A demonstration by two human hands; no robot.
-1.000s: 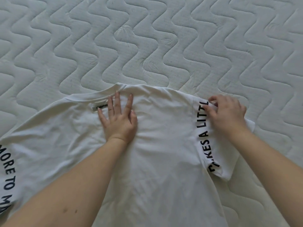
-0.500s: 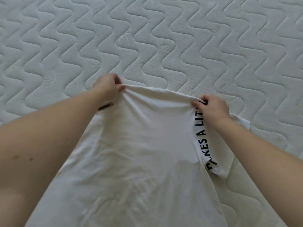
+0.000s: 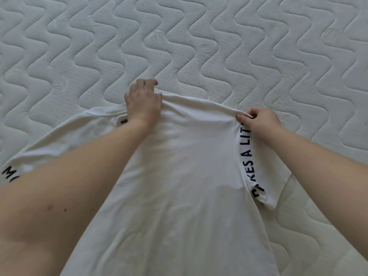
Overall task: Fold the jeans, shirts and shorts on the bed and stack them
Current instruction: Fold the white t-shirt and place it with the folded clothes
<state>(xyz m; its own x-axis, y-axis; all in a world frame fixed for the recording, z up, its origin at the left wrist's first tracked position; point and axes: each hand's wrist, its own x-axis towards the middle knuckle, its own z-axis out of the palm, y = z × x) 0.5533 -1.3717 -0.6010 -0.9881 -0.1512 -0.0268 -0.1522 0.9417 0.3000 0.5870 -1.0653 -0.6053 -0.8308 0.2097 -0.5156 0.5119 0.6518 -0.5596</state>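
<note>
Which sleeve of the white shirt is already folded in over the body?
The right sleeve, lettered band up, beside the right hand. The left sleeve lies spread out on the mattress.

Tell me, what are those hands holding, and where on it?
Both hold the white T-shirt along its top edge: the left hand grips near the collar, the right hand pinches the shoulder by the printed sleeve.

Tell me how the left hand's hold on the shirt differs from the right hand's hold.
The left hand grips the white shirt at the collar, near the neck label; the right hand pinches it at the shoulder, above the black sleeve lettering. The left grip bunches cloth under curled fingers; the right is a fingertip pinch. Both lift the top edge off the mattress.
</note>
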